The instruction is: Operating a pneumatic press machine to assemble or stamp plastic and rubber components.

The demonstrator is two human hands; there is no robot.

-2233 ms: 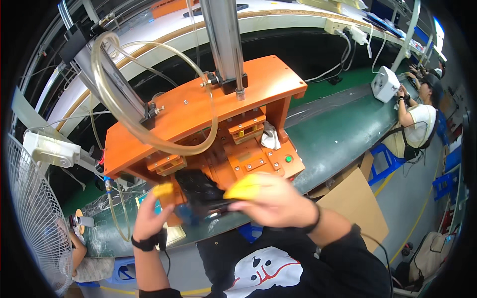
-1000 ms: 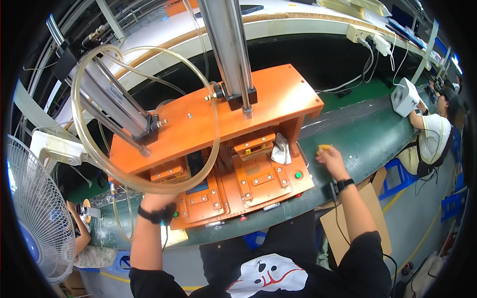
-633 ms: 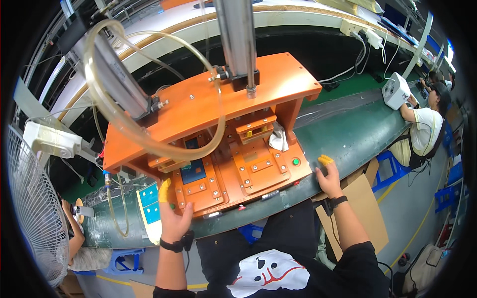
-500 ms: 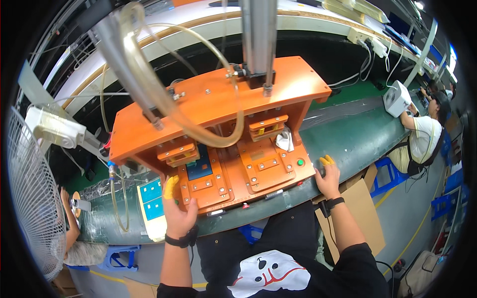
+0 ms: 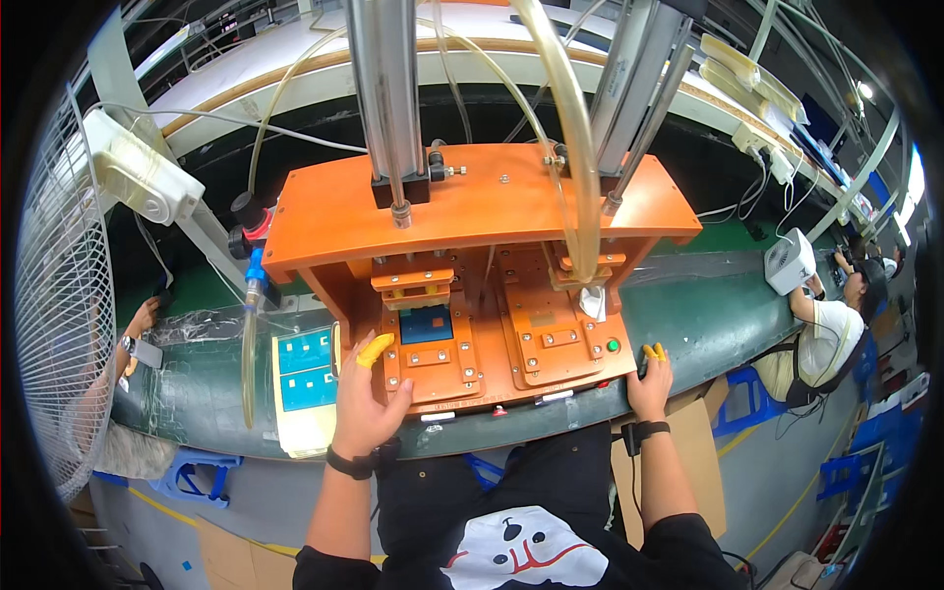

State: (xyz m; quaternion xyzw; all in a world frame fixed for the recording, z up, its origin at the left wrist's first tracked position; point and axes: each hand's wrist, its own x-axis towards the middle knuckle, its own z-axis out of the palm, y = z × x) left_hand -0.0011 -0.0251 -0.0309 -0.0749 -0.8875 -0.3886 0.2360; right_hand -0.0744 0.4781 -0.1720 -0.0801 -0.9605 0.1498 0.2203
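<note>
An orange two-station press (image 5: 492, 187) stands on the bench in front of me. My left hand (image 5: 366, 408) is at its left front side, fingers stretched up along the base and thumb apart, a yellow cot on a fingertip. At the right front corner is my right hand (image 5: 650, 382), fingers extended beside the base, also with yellow on the fingertips. Neither hand holds anything that I can see. A blue sheet (image 5: 426, 324) lies in the left station under the raised pressing block (image 5: 413, 282). The right station's plate (image 5: 553, 341) bears no blue sheet. A green button (image 5: 613, 345) sits near my right hand.
Blue sheets on yellowish backing (image 5: 307, 386) lie left of the press. A white cloth (image 5: 593, 304) rests inside its right side. Clear hoses (image 5: 580, 187) hang in front. A fan (image 5: 64, 295) stands far left; a white box-shaped device (image 5: 790, 263) and a seated person (image 5: 836, 329) are at right.
My view has turned, so the press now looks more level. Both hands stay at its sides, and the blue sheet remains in the left station.
</note>
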